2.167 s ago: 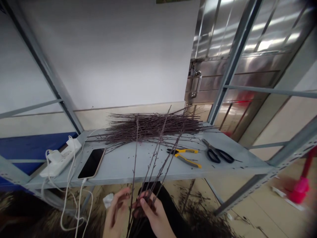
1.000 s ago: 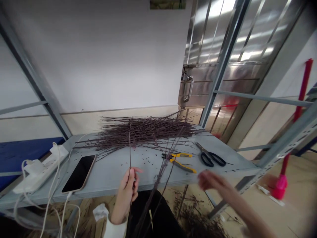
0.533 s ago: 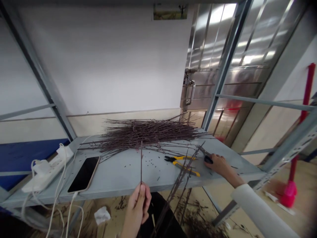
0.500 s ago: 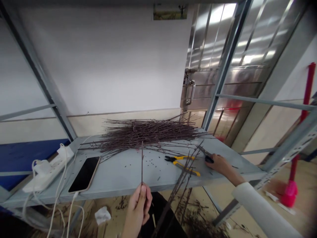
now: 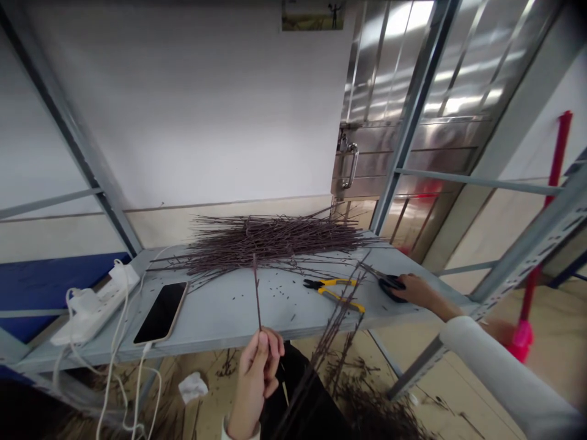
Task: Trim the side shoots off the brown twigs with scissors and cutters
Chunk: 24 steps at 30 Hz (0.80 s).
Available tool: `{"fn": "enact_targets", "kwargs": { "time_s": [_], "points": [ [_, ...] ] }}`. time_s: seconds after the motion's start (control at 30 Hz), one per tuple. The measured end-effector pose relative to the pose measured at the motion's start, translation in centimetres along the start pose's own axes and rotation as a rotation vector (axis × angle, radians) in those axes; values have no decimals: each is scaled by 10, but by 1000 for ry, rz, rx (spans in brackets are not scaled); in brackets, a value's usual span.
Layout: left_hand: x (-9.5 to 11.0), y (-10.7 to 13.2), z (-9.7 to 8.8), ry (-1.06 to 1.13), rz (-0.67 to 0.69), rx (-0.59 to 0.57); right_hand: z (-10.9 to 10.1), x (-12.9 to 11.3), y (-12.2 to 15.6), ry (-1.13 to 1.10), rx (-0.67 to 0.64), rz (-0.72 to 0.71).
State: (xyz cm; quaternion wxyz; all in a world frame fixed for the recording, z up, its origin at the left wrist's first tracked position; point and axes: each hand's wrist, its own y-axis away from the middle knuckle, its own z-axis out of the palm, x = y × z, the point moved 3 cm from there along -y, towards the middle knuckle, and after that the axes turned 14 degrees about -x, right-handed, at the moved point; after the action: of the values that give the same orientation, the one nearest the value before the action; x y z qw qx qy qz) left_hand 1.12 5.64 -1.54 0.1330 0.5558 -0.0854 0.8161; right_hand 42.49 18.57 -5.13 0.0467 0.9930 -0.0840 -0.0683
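My left hand (image 5: 254, 382) is low in front of me, just below the front edge of the grey steel shelf (image 5: 206, 327), and its fingers (image 5: 263, 348) are curled together, clamped on a thin dark twig (image 5: 256, 293) that stands nearly upright out of my fist, its tip reaching up in front of the pile on the shelf. My right hand (image 5: 422, 292) lies out on the right of the shelf, on top of the black-handled scissors (image 5: 389, 287); its fingers cover the handles, and I cannot tell whether they are gripping them or only resting there. The scissor blades point back toward a loose pile of thin dark twigs (image 5: 270, 241) lying crosswise on the shelf. Just left of the scissors sit yellow-handled pliers (image 5: 337, 293), and a branched twig (image 5: 332, 345) slants up past them across the shelf edge, its lower end running down out of view. Small dark bits (image 5: 275, 293) are scattered over the shelf. Toward the left lie a phone (image 5: 161, 313) and a white power strip (image 5: 94, 311) with white cables (image 5: 112, 379) trailing down, while more cuttings (image 5: 367, 403) and a crumpled tissue (image 5: 192, 387) are on the floor below.
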Motion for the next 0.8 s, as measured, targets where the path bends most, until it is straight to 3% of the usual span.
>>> {"fn": "enact_targets", "kwargs": {
  "time_s": [0.17, 0.37, 0.47, 0.5, 0.6, 0.67, 0.73, 0.8],
  "points": [
    [0, 6, 0, 82, -19, -19, -24, 0, 12, -89, 3, 31],
    [-3, 12, 2, 188, 45, -281, -76, 4, 36, -221, 98, 139],
    [-4, 13, 3, 239, 40, -384, -112, -11, 53, -324, 173, 183],
    [-5, 14, 4, 252, 44, -406, -124, -20, 61, -388, 198, 167],
    [-5, 14, 4, 267, 71, -439, -152, -67, 91, -895, 183, -186],
    [-6, 15, 4, 263, 88, -449, -161, -108, 116, -997, 69, -447],
    [-7, 16, 4, 250, 91, -453, -156, -150, 142, -1103, -232, -663],
    [-7, 17, 4, 235, 80, -451, -141, -186, 167, -1176, -564, -767]
  ]
}}
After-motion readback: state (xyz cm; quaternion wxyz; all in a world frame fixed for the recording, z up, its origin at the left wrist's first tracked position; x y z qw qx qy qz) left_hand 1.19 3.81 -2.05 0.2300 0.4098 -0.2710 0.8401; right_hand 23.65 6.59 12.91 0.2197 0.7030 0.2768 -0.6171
